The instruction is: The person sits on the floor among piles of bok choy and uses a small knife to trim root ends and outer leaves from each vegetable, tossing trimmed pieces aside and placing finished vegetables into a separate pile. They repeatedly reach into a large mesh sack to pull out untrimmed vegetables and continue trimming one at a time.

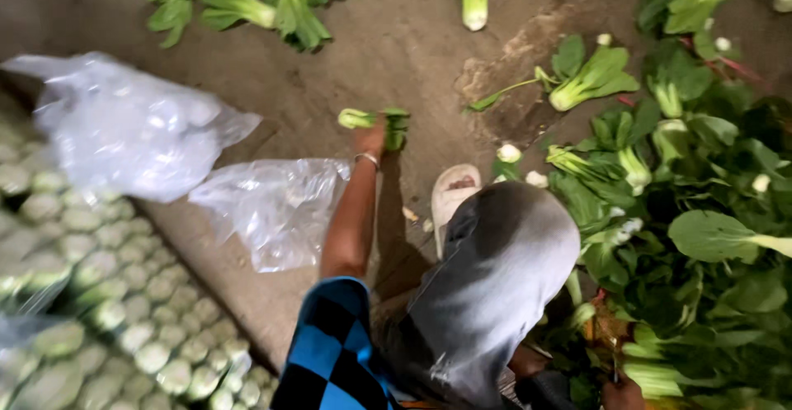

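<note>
My left hand (370,140), with a thin bracelet on the wrist and a blue-and-black checked sleeve, reaches forward over the dirt floor. It is closed on a small green bok choy (388,121) held sideways. My right hand (623,394) shows only partly at the bottom edge, low among a pile of bok choy (709,237). Its fingers are hidden, so what it holds is unclear. My grey-clad knee (503,270) and a foot in a pale sandal (452,191) lie between the two hands.
Two clear plastic bags (272,208) (124,125) lie on the ground to the left. Packed bok choy with cut ends up (124,311) fills the lower left. Loose bok choy (590,76) (247,6) and trimmed bits are scattered across the far floor.
</note>
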`<state>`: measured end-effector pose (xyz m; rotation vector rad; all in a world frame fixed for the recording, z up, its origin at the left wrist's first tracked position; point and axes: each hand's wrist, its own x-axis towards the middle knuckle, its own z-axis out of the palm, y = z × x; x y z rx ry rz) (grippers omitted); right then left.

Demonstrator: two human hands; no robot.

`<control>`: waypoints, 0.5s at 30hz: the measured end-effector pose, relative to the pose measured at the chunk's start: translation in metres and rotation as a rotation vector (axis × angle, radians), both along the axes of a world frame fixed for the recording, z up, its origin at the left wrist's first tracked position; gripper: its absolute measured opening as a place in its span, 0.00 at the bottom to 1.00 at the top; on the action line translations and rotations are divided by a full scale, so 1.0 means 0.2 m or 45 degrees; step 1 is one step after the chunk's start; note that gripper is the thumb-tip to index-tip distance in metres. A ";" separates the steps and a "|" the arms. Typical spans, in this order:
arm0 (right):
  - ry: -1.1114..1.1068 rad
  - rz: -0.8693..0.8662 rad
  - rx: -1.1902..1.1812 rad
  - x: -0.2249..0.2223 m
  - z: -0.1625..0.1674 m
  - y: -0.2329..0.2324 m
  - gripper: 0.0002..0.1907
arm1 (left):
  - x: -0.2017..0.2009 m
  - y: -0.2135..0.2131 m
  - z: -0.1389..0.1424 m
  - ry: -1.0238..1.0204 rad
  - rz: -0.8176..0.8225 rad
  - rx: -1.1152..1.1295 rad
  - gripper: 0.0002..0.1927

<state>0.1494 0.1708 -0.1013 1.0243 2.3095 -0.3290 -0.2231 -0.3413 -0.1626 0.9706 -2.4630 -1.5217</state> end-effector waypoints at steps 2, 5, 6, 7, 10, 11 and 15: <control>-0.060 0.000 -0.006 -0.02 0.01 -0.02 0.26 | -0.07 0.00 -0.06 -0.300 0.069 -0.010 0.27; -0.034 0.063 0.074 -0.04 0.02 -0.02 0.27 | -0.16 0.06 -0.10 -0.527 0.043 -0.050 0.26; 0.032 0.134 0.040 -0.03 0.03 -0.01 0.27 | -0.18 0.09 -0.09 -0.566 0.036 -0.065 0.26; 0.102 0.200 0.009 -0.03 0.05 0.00 0.28 | -0.20 0.11 -0.08 -0.579 0.030 -0.086 0.26; 0.153 0.271 0.071 -0.01 0.12 0.02 0.27 | -0.24 0.12 -0.06 -0.541 -0.016 -0.164 0.25; 0.136 0.269 0.109 0.00 0.13 0.03 0.26 | -0.26 0.10 -0.05 -0.485 -0.026 -0.216 0.25; -0.111 -0.009 0.370 0.00 0.16 0.05 0.29 | -0.44 -0.13 0.12 -0.041 -0.129 -0.485 0.24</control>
